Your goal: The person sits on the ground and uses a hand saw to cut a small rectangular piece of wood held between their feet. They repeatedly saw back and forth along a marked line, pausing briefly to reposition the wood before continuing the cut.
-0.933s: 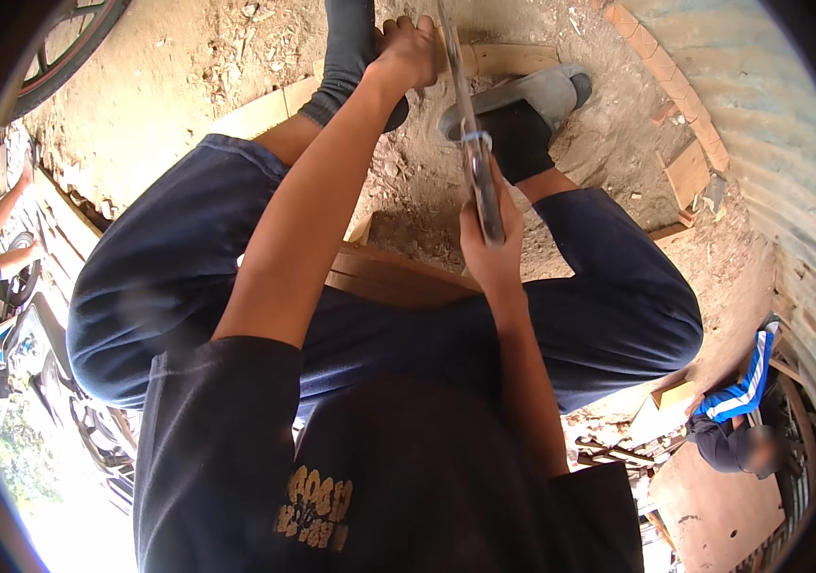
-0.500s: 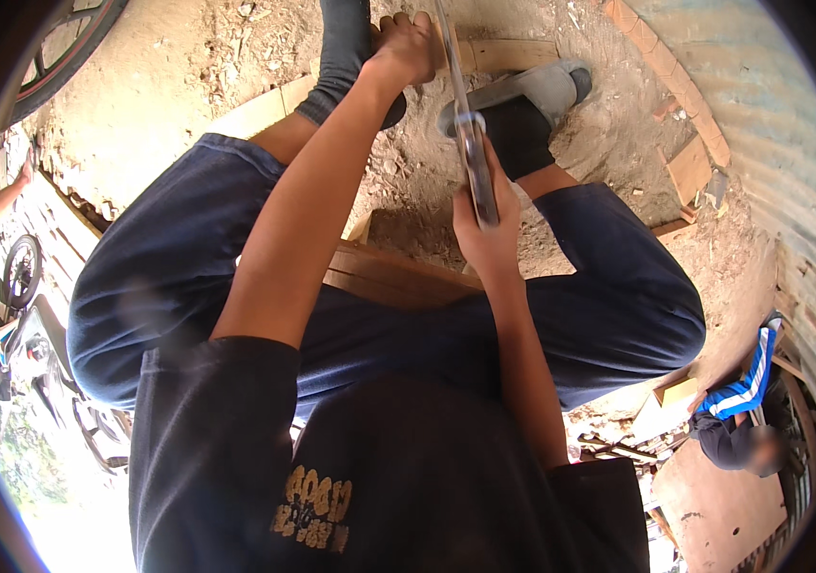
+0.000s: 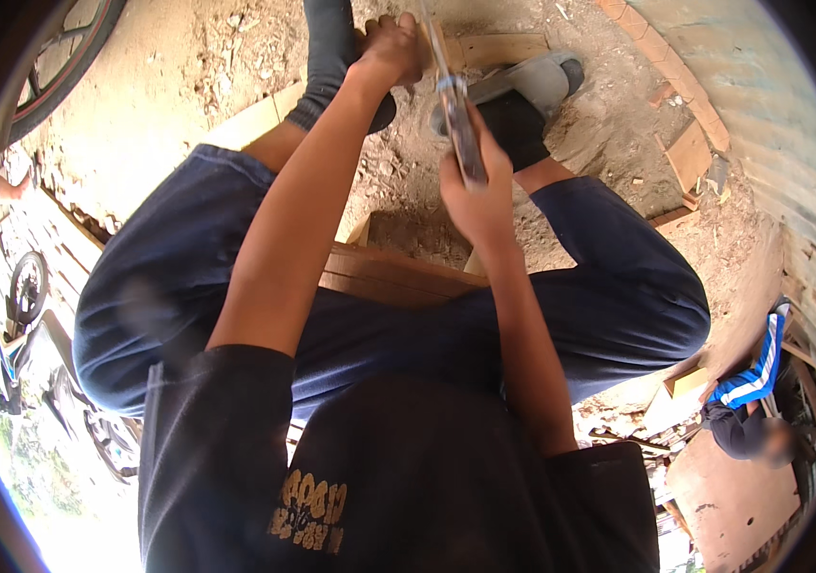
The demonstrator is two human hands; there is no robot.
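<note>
I sit on a low wooden seat (image 3: 398, 277) with my knees apart, looking down. My right hand (image 3: 475, 191) is closed around the handle of a long tool, a hand saw (image 3: 451, 105), whose blade runs up toward the top of the view. My left hand (image 3: 391, 48) reaches far forward and presses on a pale wooden board (image 3: 494, 48) lying on the dirt by my feet. My right foot in a grey sandal (image 3: 532, 86) rests on that board; my left foot wears a dark sock (image 3: 331, 57).
Dirt ground with wood chips lies around my feet. Wood offcuts (image 3: 689, 153) lie by a corrugated metal wall (image 3: 761, 105) on the right. Another person in dark clothes with a blue striped sleeve (image 3: 747, 401) crouches at lower right. A wheel (image 3: 64, 57) shows at top left, motorbikes (image 3: 26, 286) at left.
My right hand with the saw has moved slightly back toward me along the board. My left hand stays on the board.
</note>
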